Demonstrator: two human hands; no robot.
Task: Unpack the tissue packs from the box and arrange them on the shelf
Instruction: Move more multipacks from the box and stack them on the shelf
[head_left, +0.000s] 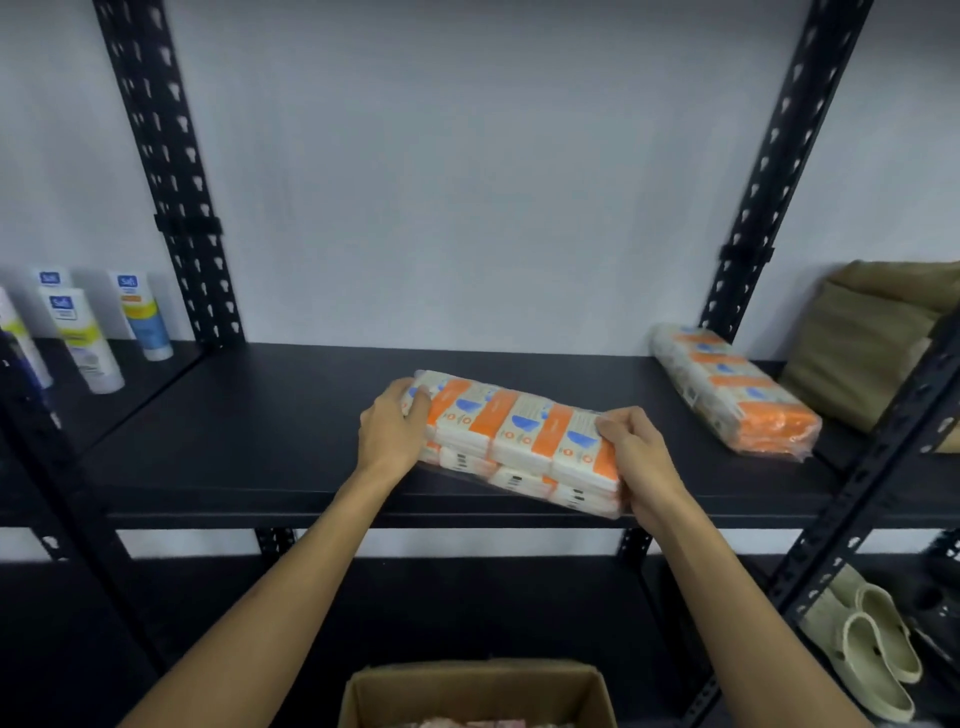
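One pack placed: tissue pack (732, 387) lies at the right end of the shelf (260, 415), beside a folded olive cloth (872, 343).
2nd pack: tissue bundle (519, 441) at shelf front edge, centre, tilted (not yet set flat, I'd say).
Left hand (392, 431): fingers curled round bundle's left end.
Right hand (641, 462): pinching its right end.
Left to do: box (467, 691) below shows more inside, approx. count unclear.

I have one view, worn on the head. It faces forward and slightly down, close to the shelf (260, 415).
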